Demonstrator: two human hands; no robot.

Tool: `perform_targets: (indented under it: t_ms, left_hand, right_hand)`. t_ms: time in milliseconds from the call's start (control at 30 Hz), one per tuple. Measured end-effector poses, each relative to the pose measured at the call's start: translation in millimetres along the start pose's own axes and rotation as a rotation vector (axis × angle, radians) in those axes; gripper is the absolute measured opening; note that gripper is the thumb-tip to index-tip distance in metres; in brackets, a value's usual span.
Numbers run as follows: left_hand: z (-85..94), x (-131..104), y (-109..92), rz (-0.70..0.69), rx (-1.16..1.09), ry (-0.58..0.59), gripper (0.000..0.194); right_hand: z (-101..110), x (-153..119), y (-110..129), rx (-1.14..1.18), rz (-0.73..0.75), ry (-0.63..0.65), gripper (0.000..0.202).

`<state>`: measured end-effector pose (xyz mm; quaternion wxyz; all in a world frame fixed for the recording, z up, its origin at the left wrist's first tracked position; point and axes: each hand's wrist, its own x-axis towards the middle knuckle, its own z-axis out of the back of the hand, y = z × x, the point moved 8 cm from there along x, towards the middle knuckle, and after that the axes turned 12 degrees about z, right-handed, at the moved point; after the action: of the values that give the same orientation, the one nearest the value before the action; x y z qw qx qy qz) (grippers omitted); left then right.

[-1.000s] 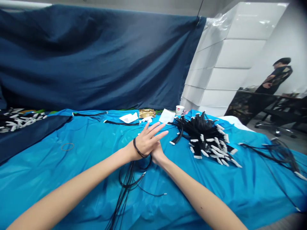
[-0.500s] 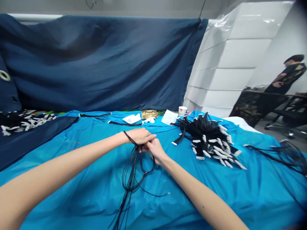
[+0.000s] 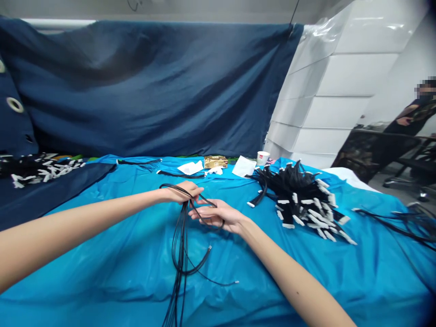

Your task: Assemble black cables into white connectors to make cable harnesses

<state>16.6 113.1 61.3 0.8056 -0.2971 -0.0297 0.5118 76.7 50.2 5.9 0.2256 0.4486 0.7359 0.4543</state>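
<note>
While a blue sheet is covering the tabletop under a dark curtain, the left hand is pinching shut on a bundle of black cords, whose length is running toward the near edge. The right hand is lying half open, a cord loop crossing its fingers.

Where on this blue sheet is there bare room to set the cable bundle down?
Bare sheet lies left of the hanging cables, under the left forearm. Another bare patch sits between the right forearm and the pile of tagged cables. It is crowded at the far edge, with papers and a cup, and at the right with loose wires.
</note>
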Motion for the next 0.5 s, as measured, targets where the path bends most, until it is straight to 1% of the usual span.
perform_targets:
  t_ms: [67, 133, 200, 267, 333, 400, 500]
  left_hand:
    - [4.6, -5.1, 16.3, 0.102, -0.187, 0.02, 0.048]
    - [4.0, -10.7, 30.2, 0.181, -0.324, 0.044, 0.049]
    - [-0.5, -14.6, 40.1, 0.218, -0.454, 0.064, 0.05]
    - [-9.9, -15.7, 45.7, 0.217, -0.598, 0.102, 0.05]
    - [-23.0, -14.2, 47.0, 0.19, -0.722, 0.153, 0.048]
    - [-38.3, -11.3, 44.3, 0.15, -0.838, 0.216, 0.044]
    - [-55.8, -6.0, 37.8, 0.097, -0.926, 0.233, 0.037]
  right_hand:
    - [1.7, -1.6, 2.1, -0.025, -0.008, 0.016, 0.049]
    - [6.8, -1.3, 6.4, -0.079, 0.011, 0.015, 0.039]
    - [16.1, 0.2, 13.9, -0.15, 0.056, -0.016, 0.028]
    - [29.5, 1.8, 22.9, -0.204, 0.105, -0.09, 0.024]
    - [45.0, 2.7, 33.8, -0.217, 0.177, -0.198, 0.024]
    - [57.3, 2.7, 44.1, -0.222, 0.257, -0.283, 0.023]
    - [66.8, 1.7, 54.6, -0.234, 0.343, -0.352, 0.022]
